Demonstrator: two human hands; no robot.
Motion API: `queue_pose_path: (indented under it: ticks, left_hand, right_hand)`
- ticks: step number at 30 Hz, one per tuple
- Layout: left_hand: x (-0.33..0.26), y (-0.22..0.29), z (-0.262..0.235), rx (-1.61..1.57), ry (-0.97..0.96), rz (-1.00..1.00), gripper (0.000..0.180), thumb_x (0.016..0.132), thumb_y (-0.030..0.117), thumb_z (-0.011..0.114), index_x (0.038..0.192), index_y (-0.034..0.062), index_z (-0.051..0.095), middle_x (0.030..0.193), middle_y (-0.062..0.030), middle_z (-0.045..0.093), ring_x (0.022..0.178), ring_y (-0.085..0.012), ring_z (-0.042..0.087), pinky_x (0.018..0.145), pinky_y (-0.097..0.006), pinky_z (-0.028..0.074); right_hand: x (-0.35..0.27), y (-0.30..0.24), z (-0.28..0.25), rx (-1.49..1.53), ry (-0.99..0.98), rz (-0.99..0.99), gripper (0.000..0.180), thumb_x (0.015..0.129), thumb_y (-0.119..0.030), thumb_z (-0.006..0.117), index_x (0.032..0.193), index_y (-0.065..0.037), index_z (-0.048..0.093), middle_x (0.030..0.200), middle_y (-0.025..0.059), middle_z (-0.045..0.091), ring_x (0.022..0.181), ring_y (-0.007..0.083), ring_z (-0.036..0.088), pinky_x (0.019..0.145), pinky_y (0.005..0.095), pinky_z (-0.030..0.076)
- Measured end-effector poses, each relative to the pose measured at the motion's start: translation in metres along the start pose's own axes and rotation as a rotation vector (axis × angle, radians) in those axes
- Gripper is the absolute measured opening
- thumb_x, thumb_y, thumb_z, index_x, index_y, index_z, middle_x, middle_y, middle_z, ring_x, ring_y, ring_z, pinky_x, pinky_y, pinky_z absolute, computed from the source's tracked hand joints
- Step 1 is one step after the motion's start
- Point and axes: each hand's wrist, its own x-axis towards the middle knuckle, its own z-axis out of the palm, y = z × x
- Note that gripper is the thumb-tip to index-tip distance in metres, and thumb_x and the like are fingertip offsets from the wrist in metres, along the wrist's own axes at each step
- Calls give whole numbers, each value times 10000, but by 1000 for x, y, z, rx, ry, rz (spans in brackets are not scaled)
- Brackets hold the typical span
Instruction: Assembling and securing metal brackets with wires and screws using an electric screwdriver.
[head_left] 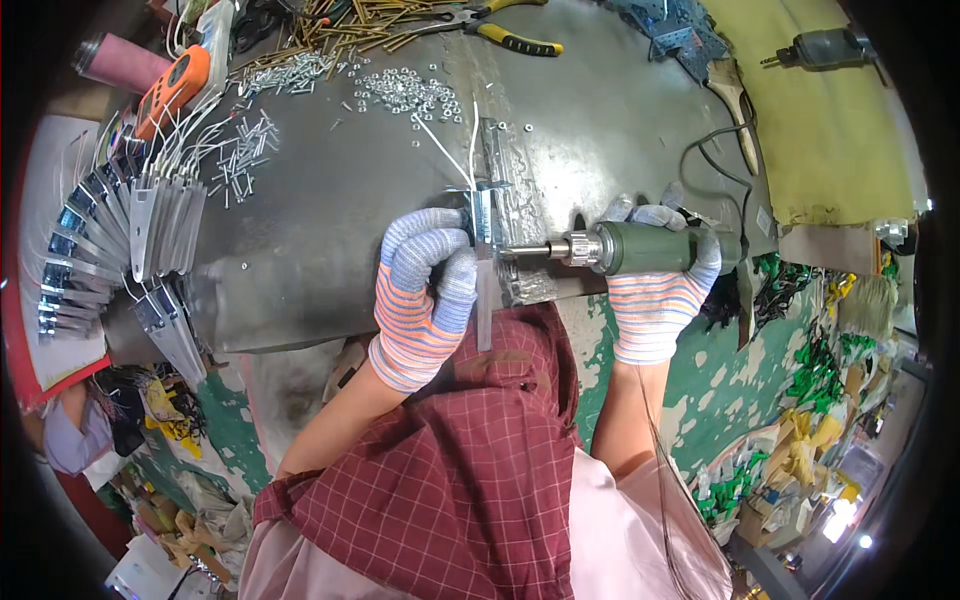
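Fingers [456, 290] of the left hand [422, 280] are curled snugly round a slim metal part [485, 285], just left of the green driver [645, 248], and the right hand [655, 300] has its own fingers wrapped round that driver's body! The part stands with its long blade pointing toward the person, and the driver's bit [525, 251] comes in from the side, so close that I can't tell whether tip and metal touch. Tense spot, this: if the bit sits off-centre or leans, it could skid off, and those left fingers are right there beyond its tip. Knit gloves [400, 320] on smooth metal could slip as well, letting the part twist under torque. Watch the white wires [473, 145], rising beyond and left of the driver: a twisting part might tug or pinch them. Farther out on the same side lie loose nuts [408, 95], easily scattered by a careless sleeve, while the dark cord [748, 190], looped beyond the driver's rear end, could snag and drag the aim away.
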Motion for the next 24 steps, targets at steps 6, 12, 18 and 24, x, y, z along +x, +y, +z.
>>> queue_pose_path:
  ticks: [6,12,18,24]
  left_hand:
    - [2,4,2,-18,3,-14,175,897,-12,539,1067,26,549,1146,-131,534,1031,-198,544,912,-308,438]
    - [5,3,1,15,-6,23,190,887,-23,539,1069,32,550,1139,-143,540,1027,-225,549,903,-325,446]
    - [12,8,0,133,-39,147,244,807,5,647,1045,30,595,1064,-178,575,920,-318,596,805,-360,495]
    - [33,17,-19,292,-153,224,155,825,55,637,978,31,632,950,-155,612,886,-340,600,812,-406,489]
  right_hand:
    - [1,3,-2,52,22,-17,224,810,-273,678,892,-69,636,886,34,641,897,201,586,1108,474,298]
    - [2,3,-1,-11,61,-39,199,799,-260,677,866,-75,643,890,45,654,906,220,599,1100,485,314]
    - [-3,-1,-1,-110,54,-53,230,771,-235,681,908,-55,642,907,55,651,935,219,603,1113,517,301]
    - [-4,-4,1,-68,66,-19,284,751,-267,696,928,-54,637,982,63,642,1026,255,588,1103,573,287]
